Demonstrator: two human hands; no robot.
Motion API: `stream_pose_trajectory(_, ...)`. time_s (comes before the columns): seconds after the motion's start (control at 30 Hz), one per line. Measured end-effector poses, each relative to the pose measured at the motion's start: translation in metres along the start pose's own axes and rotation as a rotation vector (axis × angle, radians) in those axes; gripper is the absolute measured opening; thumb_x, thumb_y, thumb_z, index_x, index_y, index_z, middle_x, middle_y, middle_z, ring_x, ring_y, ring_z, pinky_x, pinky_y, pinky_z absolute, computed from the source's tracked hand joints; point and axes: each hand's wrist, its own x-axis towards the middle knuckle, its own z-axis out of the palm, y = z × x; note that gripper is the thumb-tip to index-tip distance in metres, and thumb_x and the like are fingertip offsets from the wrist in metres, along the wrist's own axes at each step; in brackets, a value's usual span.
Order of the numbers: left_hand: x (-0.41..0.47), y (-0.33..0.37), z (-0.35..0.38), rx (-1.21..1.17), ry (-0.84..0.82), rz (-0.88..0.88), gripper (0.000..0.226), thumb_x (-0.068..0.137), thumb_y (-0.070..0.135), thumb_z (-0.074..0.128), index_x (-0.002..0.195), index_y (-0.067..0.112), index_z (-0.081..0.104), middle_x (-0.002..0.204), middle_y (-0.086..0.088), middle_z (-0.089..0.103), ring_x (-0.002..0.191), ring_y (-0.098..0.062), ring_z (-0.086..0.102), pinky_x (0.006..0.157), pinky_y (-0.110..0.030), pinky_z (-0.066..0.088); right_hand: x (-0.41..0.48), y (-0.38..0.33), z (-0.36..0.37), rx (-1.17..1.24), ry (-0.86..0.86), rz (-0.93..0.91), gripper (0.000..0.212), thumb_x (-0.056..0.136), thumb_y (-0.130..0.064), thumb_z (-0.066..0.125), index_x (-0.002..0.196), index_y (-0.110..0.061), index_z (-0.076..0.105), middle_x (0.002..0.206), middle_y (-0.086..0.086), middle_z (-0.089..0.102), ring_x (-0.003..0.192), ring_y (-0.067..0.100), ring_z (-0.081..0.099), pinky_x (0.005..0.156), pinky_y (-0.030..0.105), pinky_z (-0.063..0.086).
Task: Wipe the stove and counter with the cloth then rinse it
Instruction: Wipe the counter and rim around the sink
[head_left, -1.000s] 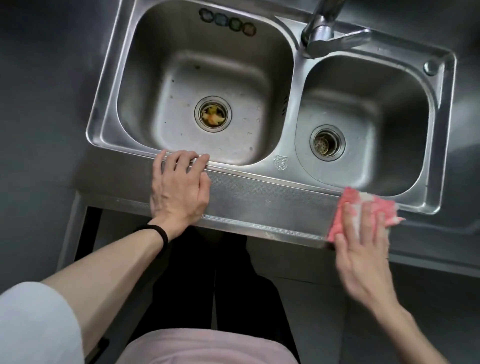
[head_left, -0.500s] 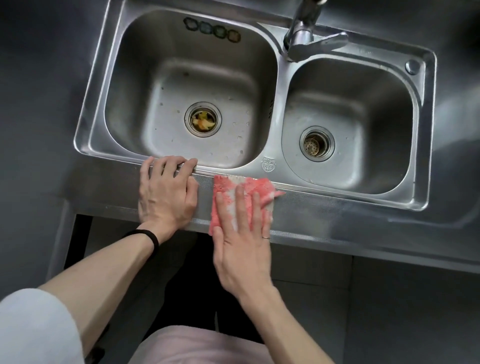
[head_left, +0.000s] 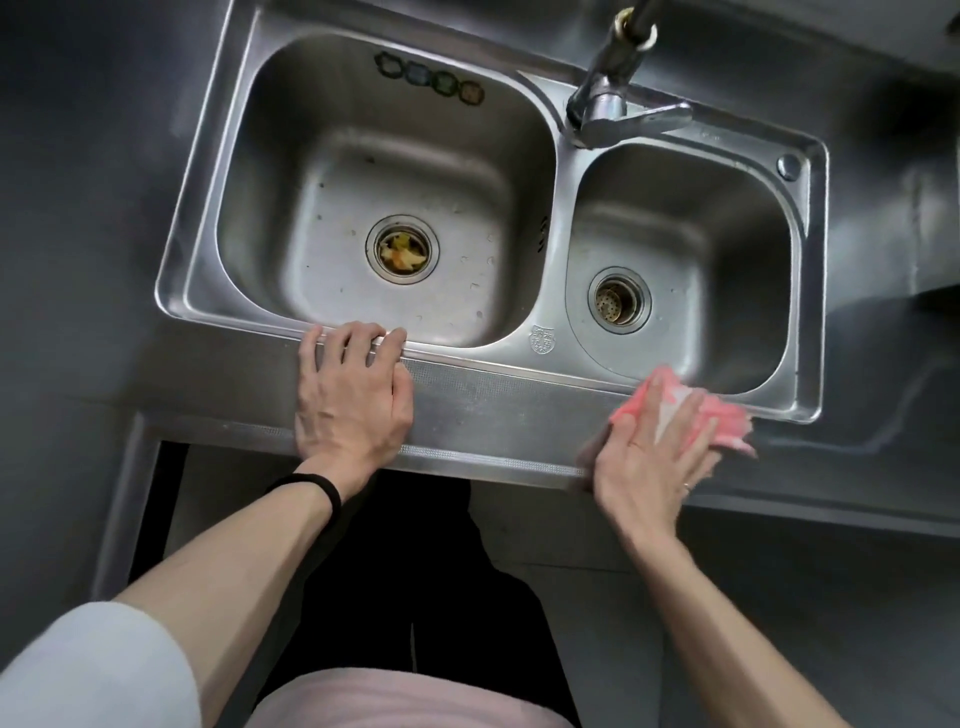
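A pink and white cloth (head_left: 724, 418) lies on the steel counter strip (head_left: 498, 410) in front of the sink, below the small right basin. My right hand (head_left: 649, 452) presses flat on the cloth with straight fingers, which covers most of it. My left hand (head_left: 350, 395) rests palm down on the same strip further left, its fingertips hooked over the front rim of the large basin. The stove is out of view.
The double steel sink (head_left: 810, 291) has a large left basin with food scraps in its drain (head_left: 402, 249) and a small right basin with a strainer (head_left: 618, 300). The tap (head_left: 608, 111) stands behind the divider. Dark grey counter (head_left: 78, 234) surrounds the sink.
My right hand slid the cloth left along the front strip until it was next to my left hand, then back right to below the small basin. The left hand stayed put.
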Motion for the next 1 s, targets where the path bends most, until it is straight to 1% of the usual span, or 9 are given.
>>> stream_pose_trajectory(0.1, 0.0, 0.0, 0.0, -0.004, -0.014, -0.001, 0.041, 0.096, 0.031, 0.04, 0.128, 0.022, 0.064, 0.124, -0.004, 0.063, 0.122, -0.029, 0.053, 0.121, -0.052, 0.026, -0.063, -0.051, 0.038, -0.025, -0.026, -0.246, 0.068, 0.109, -0.043, 0.028, 0.162, -0.044, -0.014, 0.17, 0.001, -0.032, 0.156, 0.028, -0.03, 0.125, 0.054, -0.02)
stream_pose_trajectory(0.17, 0.0, 0.0, 0.0, -0.009, -0.016, 0.002, 0.042, 0.096, 0.031, 0.041, 0.129, 0.021, 0.064, 0.125, -0.005, 0.064, 0.123, -0.03, 0.053, 0.121, -0.053, 0.026, -0.103, -0.077, 0.061, -0.023, -0.031, -0.339, 0.07, 0.107, -0.044, 0.031, 0.163, -0.042, -0.011, 0.17, -0.001, -0.031, 0.157, 0.026, -0.03, 0.125, 0.052, -0.022)
stream_pose_trajectory(0.27, 0.001, -0.001, 0.0, -0.011, -0.024, 0.008, 0.042, 0.097, 0.031, 0.041, 0.131, 0.021, 0.064, 0.126, -0.006, 0.064, 0.124, -0.03, 0.053, 0.121, -0.054, 0.026, -0.13, -0.094, 0.077, -0.048, -0.071, -0.338, 0.068, 0.106, -0.047, 0.025, 0.163, -0.042, -0.013, 0.171, -0.001, -0.029, 0.157, 0.025, -0.029, 0.124, 0.052, -0.021)
stream_pose_trajectory(0.4, 0.0, -0.001, -0.006, -0.004, -0.051, 0.017, 0.044, 0.097, 0.032, 0.041, 0.132, 0.021, 0.064, 0.128, -0.007, 0.064, 0.125, -0.03, 0.052, 0.121, -0.054, 0.026, -0.124, -0.078, 0.066, -0.089, -0.104, -0.374, 0.067, 0.107, -0.047, 0.022, 0.163, -0.04, -0.013, 0.171, -0.002, -0.028, 0.157, 0.022, -0.03, 0.127, 0.049, -0.014)
stream_pose_trajectory(0.57, 0.0, -0.002, -0.004, -0.001, -0.026, 0.022, 0.043, 0.096, 0.032, 0.041, 0.13, 0.022, 0.065, 0.126, -0.006, 0.063, 0.122, -0.029, 0.05, 0.12, -0.053, 0.027, -0.072, -0.019, 0.035, -0.051, -0.074, -0.216, 0.065, 0.107, -0.047, 0.02, 0.16, -0.047, -0.019, 0.17, -0.005, -0.031, 0.155, 0.02, -0.033, 0.128, 0.05, -0.014)
stream_pose_trajectory(0.7, 0.001, 0.0, -0.001, 0.005, -0.001, 0.015, 0.043, 0.095, 0.031, 0.042, 0.13, 0.021, 0.065, 0.125, -0.008, 0.063, 0.119, -0.03, 0.049, 0.118, -0.055, 0.029, -0.006, 0.047, -0.004, -0.052, -0.017, -0.081, 0.062, 0.107, -0.047, 0.017, 0.163, -0.044, -0.009, 0.173, 0.001, -0.023, 0.159, 0.026, -0.023, 0.129, 0.055, -0.006)
stream_pose_trajectory(0.8, 0.001, 0.001, -0.002, 0.016, 0.001, 0.008, 0.044, 0.095, 0.031, 0.041, 0.131, 0.021, 0.064, 0.125, -0.008, 0.063, 0.119, -0.031, 0.05, 0.118, -0.055, 0.029, 0.035, 0.083, -0.029, -0.035, -0.029, 0.002, 0.063, 0.102, -0.054, 0.012, 0.161, -0.049, -0.009, 0.174, 0.002, -0.02, 0.16, 0.028, -0.02, 0.128, 0.059, -0.004)
stream_pose_trajectory(0.93, 0.001, 0.002, -0.006, 0.051, -0.052, 0.008, 0.046, 0.097, 0.033, 0.037, 0.134, 0.02, 0.062, 0.126, -0.009, 0.062, 0.121, -0.032, 0.051, 0.118, -0.055, 0.027, 0.038, 0.079, -0.03, 0.015, 0.013, 0.023, 0.065, 0.101, -0.052, 0.014, 0.162, -0.049, -0.006, 0.173, 0.003, -0.021, 0.159, 0.031, -0.02, 0.127, 0.059, -0.01)
stream_pose_trajectory(1.0, 0.003, 0.002, -0.009, 0.058, -0.105, 0.001, 0.05, 0.098, 0.034, 0.033, 0.136, 0.019, 0.062, 0.129, -0.009, 0.062, 0.124, -0.033, 0.051, 0.119, -0.055, 0.025, 0.017, 0.064, -0.02, 0.02, 0.005, -0.035, 0.065, 0.102, -0.049, 0.018, 0.164, -0.045, -0.004, 0.173, 0.004, -0.024, 0.159, 0.032, -0.022, 0.127, 0.059, -0.011)
